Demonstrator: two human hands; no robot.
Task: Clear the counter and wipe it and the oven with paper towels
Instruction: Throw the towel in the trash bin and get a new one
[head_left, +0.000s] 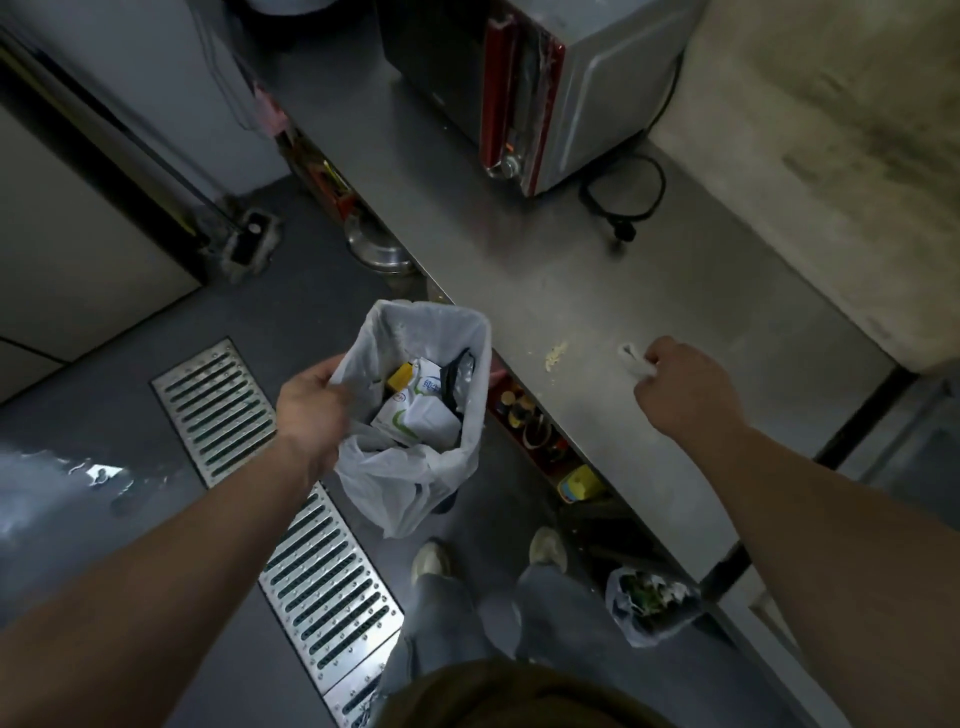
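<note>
oven (550, 88) cut off at top edge; right hand (685, 387) hides most of paper towel (631, 357).

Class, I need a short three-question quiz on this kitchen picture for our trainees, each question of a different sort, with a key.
1. True or false: the left hand grips the rim of the white bin bag.
2. What does the right hand pinch on the steel counter? A) sponge B) crumpled paper towel C) knife
3. Fill in: yellowish crumbs lie on the counter between the bag and the ____ hand.

Key: 1 true; 2 B; 3 right.
</note>
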